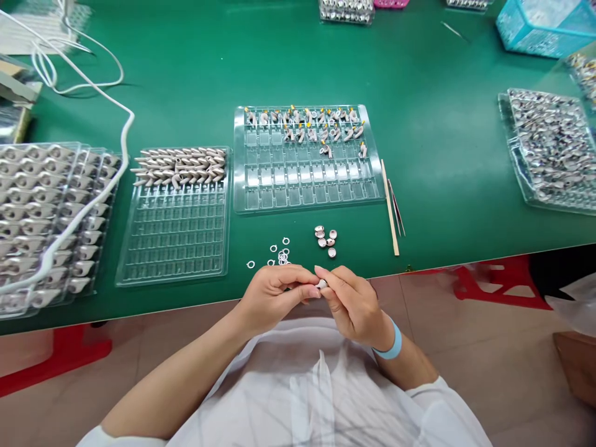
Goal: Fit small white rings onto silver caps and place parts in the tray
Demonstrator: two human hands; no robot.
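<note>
My left hand (272, 295) and my right hand (349, 301) meet at the table's near edge, fingers pinched together around a small pale part (322, 284) that is mostly hidden. Just beyond them lie several small white rings (279, 253) and a few silver caps (325, 239) on the green table (186, 81). Farther back is a clear tray (305, 183) with small grey parts with yellow tips (307, 127) in its top rows. My right wrist has a blue band (393, 344).
A clear tray (174, 242) with a row of grey parts stands to the left, beside stacked full trays (46, 211) crossed by a white cable (88, 205). A wooden stick (390, 208) and tweezers (397, 208) lie right of the middle tray. More filled trays (549, 149) and a blue basket (544, 28) sit at right.
</note>
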